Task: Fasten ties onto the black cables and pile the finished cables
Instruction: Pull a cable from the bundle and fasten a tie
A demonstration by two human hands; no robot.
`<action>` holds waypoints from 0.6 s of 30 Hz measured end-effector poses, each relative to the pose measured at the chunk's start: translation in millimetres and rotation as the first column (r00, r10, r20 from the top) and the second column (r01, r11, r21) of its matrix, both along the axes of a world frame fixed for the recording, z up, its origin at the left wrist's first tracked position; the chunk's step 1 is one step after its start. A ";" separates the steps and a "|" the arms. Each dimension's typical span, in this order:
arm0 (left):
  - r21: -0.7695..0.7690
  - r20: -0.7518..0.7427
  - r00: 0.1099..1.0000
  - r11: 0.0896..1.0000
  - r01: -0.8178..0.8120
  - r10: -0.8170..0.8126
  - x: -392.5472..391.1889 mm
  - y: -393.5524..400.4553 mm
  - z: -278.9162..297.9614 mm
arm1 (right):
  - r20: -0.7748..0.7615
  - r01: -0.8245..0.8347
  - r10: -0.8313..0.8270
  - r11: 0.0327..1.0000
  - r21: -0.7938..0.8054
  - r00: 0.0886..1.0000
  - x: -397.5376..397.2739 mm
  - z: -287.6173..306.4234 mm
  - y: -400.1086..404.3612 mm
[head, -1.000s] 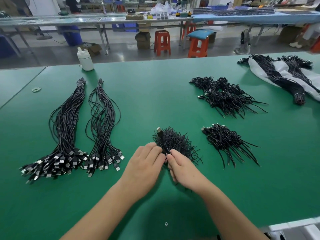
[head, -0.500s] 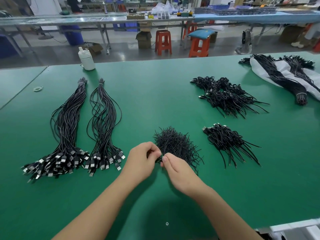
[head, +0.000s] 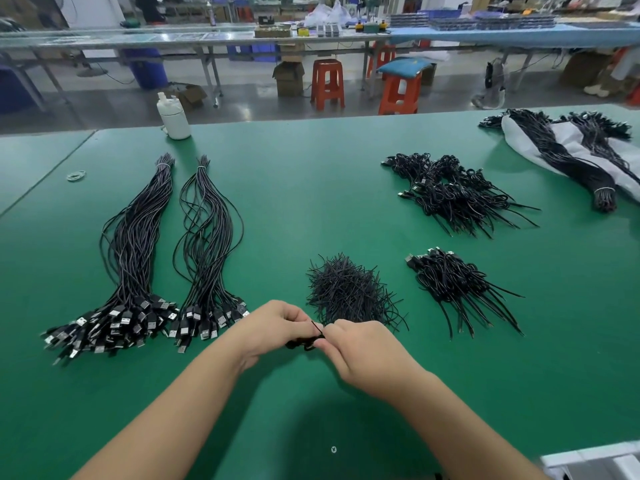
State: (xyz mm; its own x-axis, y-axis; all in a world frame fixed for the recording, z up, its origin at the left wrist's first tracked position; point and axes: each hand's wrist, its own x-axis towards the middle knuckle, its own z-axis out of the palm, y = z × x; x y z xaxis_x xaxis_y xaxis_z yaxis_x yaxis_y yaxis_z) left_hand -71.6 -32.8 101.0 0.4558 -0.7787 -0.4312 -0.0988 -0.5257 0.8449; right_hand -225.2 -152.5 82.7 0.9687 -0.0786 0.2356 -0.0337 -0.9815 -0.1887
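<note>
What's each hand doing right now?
Left hand: grips the coiled black cable.
Right hand: pinches the tie on that cable.

Both forearms and hands are bare, without sleeves or gloves.

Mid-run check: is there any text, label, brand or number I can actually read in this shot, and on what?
None can be read.
White bottle at the table's far edge: no print shows.
USB plugs on the long cable bundles: any marks are too small to read.
Boxes and trays on the far benches: too blurred to tell.
Cable pinched between left hand and right hand: no label shows.
</note>
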 end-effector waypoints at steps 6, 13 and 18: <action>-0.023 0.113 0.989 0.995 -0.095 0.097 -1.4 -2.5 -4.6 | 0.022 0.009 -0.008 0.998 -0.054 1.000 0.8 -3.6 -1.8; 0.009 0.090 0.996 1.000 0.024 -0.025 -2.3 -4.5 10.9 | -0.125 -0.028 0.029 1.000 0.014 0.992 4.9 -1.4 -4.6; 0.147 0.313 0.923 0.972 0.184 -0.222 2.1 -5.8 14.7 | -0.171 -0.062 0.056 0.998 -0.029 0.984 6.4 -4.1 -4.4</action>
State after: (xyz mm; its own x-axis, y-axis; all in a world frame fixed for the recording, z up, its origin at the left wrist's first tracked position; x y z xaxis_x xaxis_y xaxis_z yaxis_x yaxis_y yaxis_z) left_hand -69.4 -38.6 115.7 0.4225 -0.8243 -0.3769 -0.4724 -0.5552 0.6845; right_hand -218.8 -156.9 78.6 0.9975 -0.0148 0.0691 -0.0042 -0.9885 -0.1513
